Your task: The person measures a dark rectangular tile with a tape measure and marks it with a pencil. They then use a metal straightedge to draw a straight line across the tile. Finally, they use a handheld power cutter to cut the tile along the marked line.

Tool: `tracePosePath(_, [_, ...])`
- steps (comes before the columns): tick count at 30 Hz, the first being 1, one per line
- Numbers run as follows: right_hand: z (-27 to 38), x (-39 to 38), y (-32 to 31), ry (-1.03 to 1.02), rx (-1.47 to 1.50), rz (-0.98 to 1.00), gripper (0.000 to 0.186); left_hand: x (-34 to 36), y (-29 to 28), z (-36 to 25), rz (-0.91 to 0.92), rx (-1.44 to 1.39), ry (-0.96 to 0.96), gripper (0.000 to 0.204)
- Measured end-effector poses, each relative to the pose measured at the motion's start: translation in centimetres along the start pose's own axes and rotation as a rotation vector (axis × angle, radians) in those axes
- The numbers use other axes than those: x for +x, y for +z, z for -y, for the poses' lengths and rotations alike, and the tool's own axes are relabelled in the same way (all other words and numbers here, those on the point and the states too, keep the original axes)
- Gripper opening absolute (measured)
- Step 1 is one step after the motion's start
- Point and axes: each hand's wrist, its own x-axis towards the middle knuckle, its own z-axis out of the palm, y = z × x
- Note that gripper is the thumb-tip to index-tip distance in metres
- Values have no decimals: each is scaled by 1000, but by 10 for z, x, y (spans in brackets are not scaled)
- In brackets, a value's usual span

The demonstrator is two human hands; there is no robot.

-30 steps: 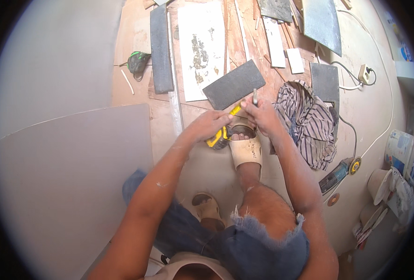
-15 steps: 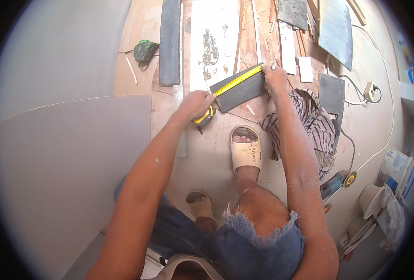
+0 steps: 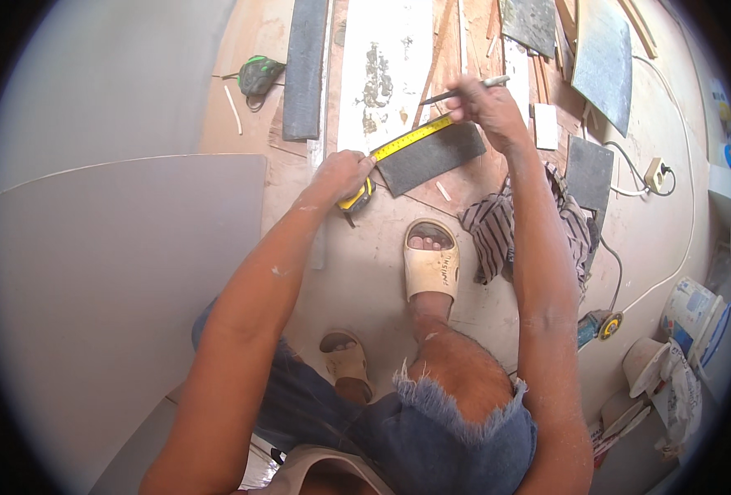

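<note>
Currently, in the head view, the left hand (image 3: pixel 345 175) grasps the yellow-and-black tape measure (image 3: pixel 359 199), its case under the palm, just off the left end of a dark tile (image 3: pixel 433 160) that lies slantwise on the floor (image 3: pixel 373 301). The yellow blade (image 3: pixel 411 139) runs out along the tile's far edge, from its left corner toward its right one. The right hand (image 3: pixel 489 109) is above that far right corner, fingers closed around a slim marker (image 3: pixel 495 82) whose dark tip points left; whether those fingers also touch the blade, I cannot tell. Beyond the tile's far edge lies a stained white board (image 3: pixel 390 58), with a long dark strip (image 3: pixel 301 78) to its left. Near the floor's left edge sits a green-and-black tape measure (image 3: pixel 260 76). Toward the floor's right edge, a striped cloth (image 3: pixel 487 235) lies crumpled partly behind the right forearm, with an angle grinder (image 3: pixel 589 328) nearer the person and a socket block (image 3: pixel 654 175) farther off.
</note>
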Motion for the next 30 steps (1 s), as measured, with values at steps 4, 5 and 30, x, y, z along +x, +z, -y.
tracePosePath(4, [-18, 16, 8, 6, -182, 163, 21, -1, 4, 1, -18, -27, 23, 52])
tracePosePath(5, [-19, 18, 13, 7, -201, 186, 20, 0, 5, 3, -25, -32, 23, 52])
tracePosePath(30, [-41, 23, 23, 15, -543, 222, 33, 5, 7, 8, -8, -26, 21, 54])
